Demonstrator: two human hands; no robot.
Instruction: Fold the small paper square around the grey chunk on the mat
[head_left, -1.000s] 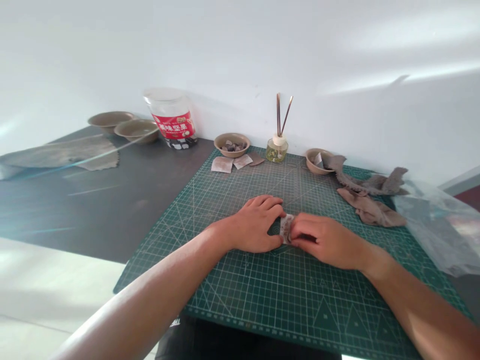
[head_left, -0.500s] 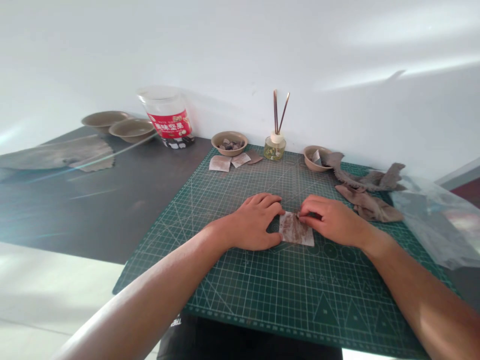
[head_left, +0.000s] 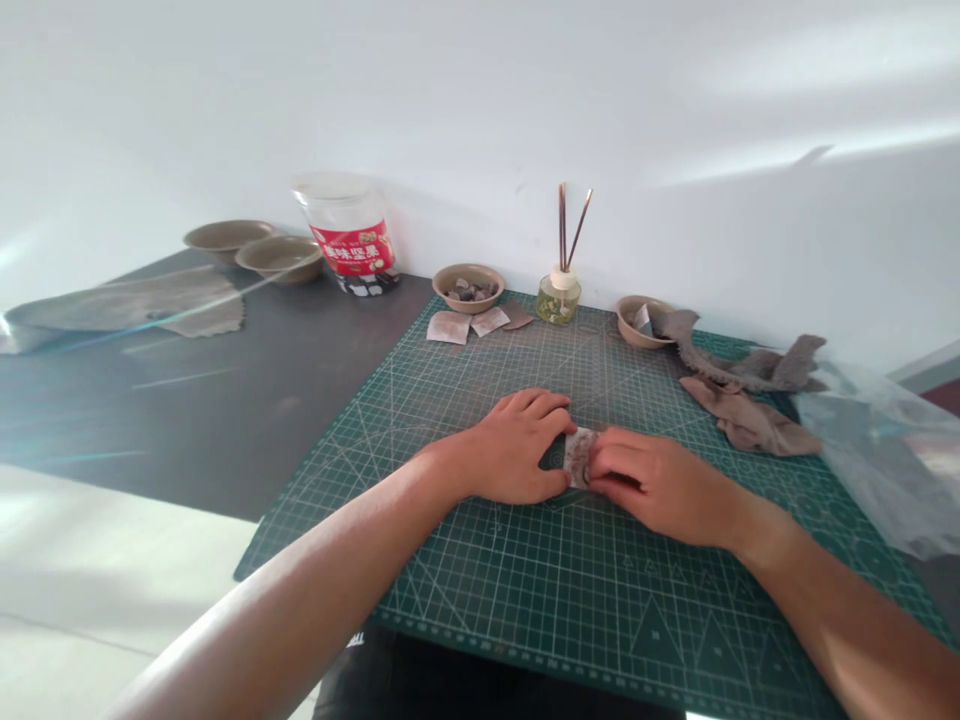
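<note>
Left hand [head_left: 517,445] is lying spread wide on the green mat [head_left: 480,590], thumb and forefinger meeting the left edge of the stained patch [head_left: 578,458], mid-mat. Right hand [head_left: 656,485] is covering the patch's right part, fingers bunched; cannot tell whether they are gripping it. Gridded surface is stretching from both hands to the mat's near edge. Cut pieces [head_left: 448,327] are lying near the far edge.

A smooth white wall [head_left: 465,90] rises beyond the left hand [head_left: 519,450] and the right hand [head_left: 660,485], a bright slanting streak of light [head_left: 900,137] crossing it past the right hand. A dark grey, flat-topped table [head_left: 315,360] spreads left of the left hand; lower down on that hand's side, a pale floor [head_left: 90,560] bears a thin dark seam.
</note>
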